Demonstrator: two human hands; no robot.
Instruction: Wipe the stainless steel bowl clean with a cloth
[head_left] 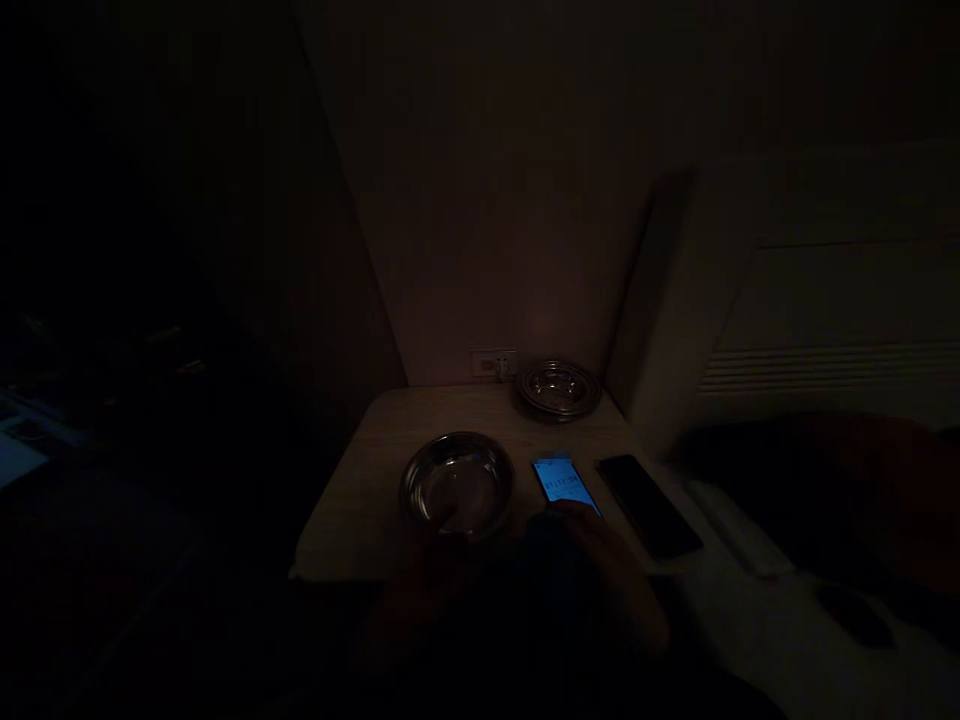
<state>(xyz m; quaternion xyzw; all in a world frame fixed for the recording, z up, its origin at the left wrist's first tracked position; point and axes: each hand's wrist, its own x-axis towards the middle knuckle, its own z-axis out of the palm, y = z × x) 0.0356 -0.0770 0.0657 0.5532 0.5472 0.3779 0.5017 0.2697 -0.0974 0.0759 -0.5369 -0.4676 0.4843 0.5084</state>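
Observation:
The picture is very dark. A round shiny metal bowl (484, 462) sits at the front of a small pale wooden table (367, 455). My left hand (435, 565) is at the bowl's near rim, mostly lost in shadow; its grip does not show clearly. Just below a phone with a lit blue screen (562, 482) is my right hand (611, 565), its fingers bent, overlapping the phone's lower end in view. A dark bluish thing (546, 545), perhaps cloth, lies against its fingers; its kind cannot be made out.
Several nested metal dishes (559, 390) stand at the table's back right, beside a wall socket (493, 363). A second phone with a dark screen (649, 505) lies along the right edge. Walls rise behind; a pale ridged panel (825, 365) stands to the right.

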